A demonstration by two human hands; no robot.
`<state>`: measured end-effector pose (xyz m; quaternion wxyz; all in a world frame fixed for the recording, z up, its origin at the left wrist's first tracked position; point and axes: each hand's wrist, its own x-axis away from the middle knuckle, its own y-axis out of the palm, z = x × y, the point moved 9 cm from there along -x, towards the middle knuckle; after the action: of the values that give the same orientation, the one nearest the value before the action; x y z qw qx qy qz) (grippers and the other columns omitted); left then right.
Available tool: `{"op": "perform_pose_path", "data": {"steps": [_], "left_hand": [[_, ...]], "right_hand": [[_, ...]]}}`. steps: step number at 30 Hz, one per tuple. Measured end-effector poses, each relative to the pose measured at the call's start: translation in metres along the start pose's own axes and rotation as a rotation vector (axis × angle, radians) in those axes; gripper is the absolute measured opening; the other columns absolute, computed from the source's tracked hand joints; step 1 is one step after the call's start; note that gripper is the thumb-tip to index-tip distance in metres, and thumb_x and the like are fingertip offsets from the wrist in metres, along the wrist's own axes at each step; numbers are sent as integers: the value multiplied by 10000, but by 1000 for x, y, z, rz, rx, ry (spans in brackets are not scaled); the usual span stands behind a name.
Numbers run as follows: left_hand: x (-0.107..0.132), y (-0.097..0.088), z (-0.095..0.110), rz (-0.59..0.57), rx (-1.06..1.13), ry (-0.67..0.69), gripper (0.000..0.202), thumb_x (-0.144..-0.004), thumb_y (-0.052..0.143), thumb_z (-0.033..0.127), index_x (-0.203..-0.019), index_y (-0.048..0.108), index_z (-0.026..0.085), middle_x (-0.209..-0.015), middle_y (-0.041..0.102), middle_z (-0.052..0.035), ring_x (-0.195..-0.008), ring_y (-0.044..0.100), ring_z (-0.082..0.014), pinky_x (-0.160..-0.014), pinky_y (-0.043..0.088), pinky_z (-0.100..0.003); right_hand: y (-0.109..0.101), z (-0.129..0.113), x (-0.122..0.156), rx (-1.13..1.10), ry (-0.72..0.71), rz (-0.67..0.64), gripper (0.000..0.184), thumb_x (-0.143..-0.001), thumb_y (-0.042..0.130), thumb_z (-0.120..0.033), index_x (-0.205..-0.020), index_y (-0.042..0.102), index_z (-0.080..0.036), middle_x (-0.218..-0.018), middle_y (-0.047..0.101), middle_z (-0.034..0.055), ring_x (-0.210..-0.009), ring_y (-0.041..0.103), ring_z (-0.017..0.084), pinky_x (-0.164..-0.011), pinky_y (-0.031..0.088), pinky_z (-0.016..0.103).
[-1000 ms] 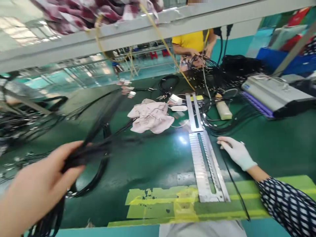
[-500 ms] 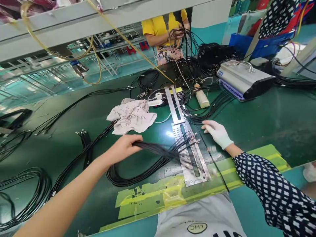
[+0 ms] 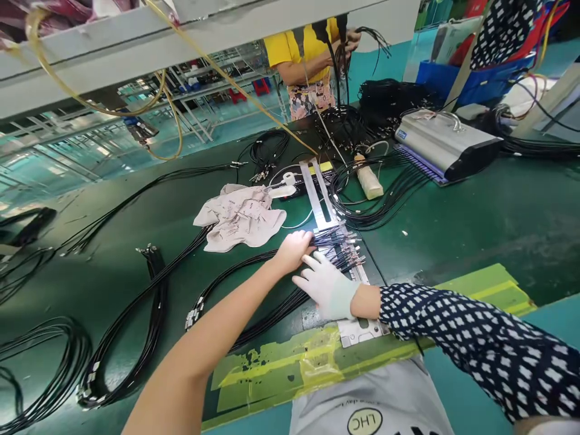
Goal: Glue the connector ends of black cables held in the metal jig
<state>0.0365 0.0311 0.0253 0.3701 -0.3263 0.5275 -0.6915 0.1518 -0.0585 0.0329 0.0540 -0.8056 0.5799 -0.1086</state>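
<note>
My left hand (image 3: 294, 251), bare, lies curled over a bundle of thin black cables (image 3: 267, 302). Their metal-tipped ends (image 3: 344, 254) fan out across a slotted steel comb fixture (image 3: 318, 193) on the green mat. My right hand (image 3: 326, 285), in a white glove, presses on the same bundle with its fingers spread, just below my left hand. The two hands hide the middle of the fixture, and its lower end (image 3: 357, 331) shows beneath my right wrist.
Loose black cable bundles (image 3: 122, 344) lie on the green mat (image 3: 498, 235) to the left. A crumpled pale cloth (image 3: 238, 217), a cream bottle (image 3: 369, 179) and a grey metal machine (image 3: 446, 145) stand beyond. A person in a yellow shirt (image 3: 294, 51) holds cables across the bench.
The cable ends now lie across the fixture, and my left hand has moved right onto them. My right hand has moved left onto the bundle. The person opposite has raised their cables.
</note>
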Motion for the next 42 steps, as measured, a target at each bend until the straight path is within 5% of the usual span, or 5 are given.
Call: {"op": "perform_pose_path", "data": {"steps": [6, 12, 16, 22, 42], "left_hand": [[13, -40, -3, -8, 58, 106, 338, -1044, 327, 438, -1199, 525, 212, -1114, 585, -76, -991, 584, -208, -855, 469, -330], [19, 2, 18, -82, 30, 140, 295, -966, 510, 504, -1024, 590, 226, -995, 590, -42, -805, 590, -188, -734, 441, -321], [18, 10, 10, -7, 6, 62, 442, -903, 583, 583, -1131, 575, 204, -1056, 598, -79, -975, 601, -263, -821, 439, -378], [2, 9, -4, 25, 36, -5, 749, -864, 632, 512, -1475, 359, 178, -1264, 561, -134, -1134, 580, -308, -879, 463, -413], [62, 10, -9, 71, 150, -72, 387, -1052, 316, 461, -1141, 604, 217, -1076, 589, -83, -1021, 535, -232, -900, 433, -389]], "right_hand": [[49, -35, -2, 523, -408, -294, 174, -650, 739, -64, -773, 674, -167, -929, 752, 51, -921, 693, 209, -925, 496, 383], [85, -32, 42, 773, -556, -431, 255, -669, 818, -265, -886, 696, -207, -835, 737, 55, -670, 647, 212, -679, 483, 358], [18, -32, 31, 790, -486, -265, 314, -766, 758, -553, -960, 716, -309, -892, 729, -11, -875, 671, 222, -798, 499, 337], [-109, 19, -33, 822, -115, 180, 519, -939, 557, -445, -1382, 542, -173, -1230, 650, 146, -1028, 648, 279, -903, 510, 409], [-85, 50, 13, 763, 27, 142, 745, -851, 595, -381, -1532, 353, -199, -1182, 569, 111, -802, 630, 241, -733, 513, 375]]}}
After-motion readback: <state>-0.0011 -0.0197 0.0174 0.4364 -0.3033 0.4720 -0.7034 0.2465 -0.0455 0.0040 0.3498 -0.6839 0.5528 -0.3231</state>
